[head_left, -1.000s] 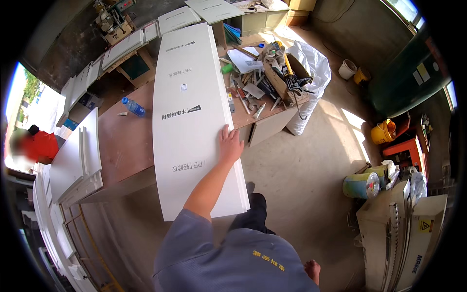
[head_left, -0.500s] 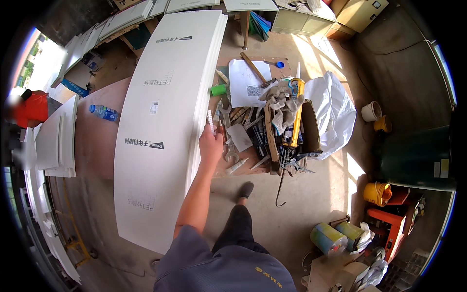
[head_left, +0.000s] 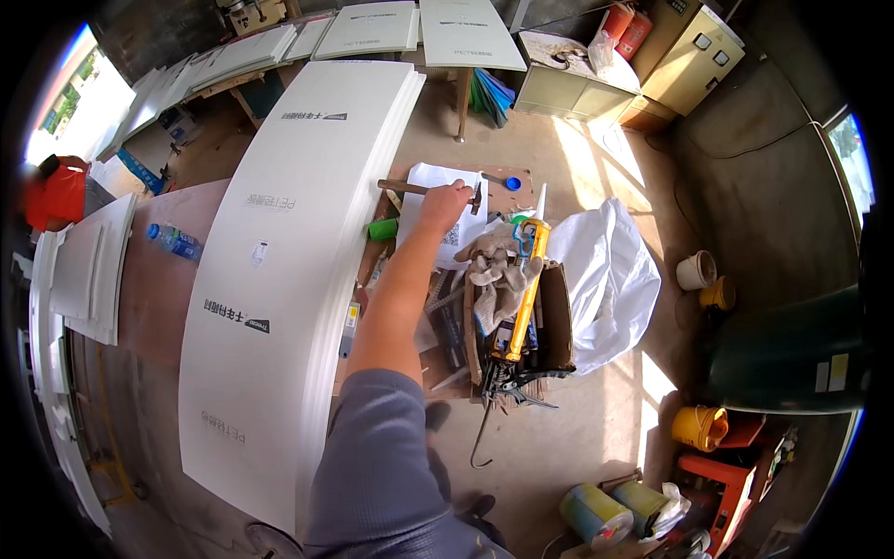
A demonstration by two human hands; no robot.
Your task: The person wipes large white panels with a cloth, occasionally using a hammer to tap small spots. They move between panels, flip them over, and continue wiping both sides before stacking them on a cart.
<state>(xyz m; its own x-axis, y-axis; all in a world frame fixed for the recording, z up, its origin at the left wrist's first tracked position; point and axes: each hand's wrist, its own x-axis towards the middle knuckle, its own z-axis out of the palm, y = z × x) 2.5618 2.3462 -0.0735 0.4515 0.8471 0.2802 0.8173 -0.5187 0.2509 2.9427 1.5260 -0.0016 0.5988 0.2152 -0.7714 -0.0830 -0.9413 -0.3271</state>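
My left hand is closed around a hammer with a wooden handle, close to its metal head. The handle points left, toward the white boards. Beneath the hand lies a white paper sheet with a printed square code. A green cylinder stands out between the sheet and the boards. Nearer me, a cardboard box holds tools, with a yellow caulking gun and grey work gloves on top. My forearm covers part of the tools on the brown board. My right hand is out of view.
A tall stack of white boards runs along my left. A white plastic sack lies right of the box. A blue cap sits past the hammer. Buckets and paint cans are farther right. Another person is at far left.
My left hand has moved forward from the loose tools and taken hold of the hammer, which has turned. The slim white thing it held is no longer visible. The view has shifted.
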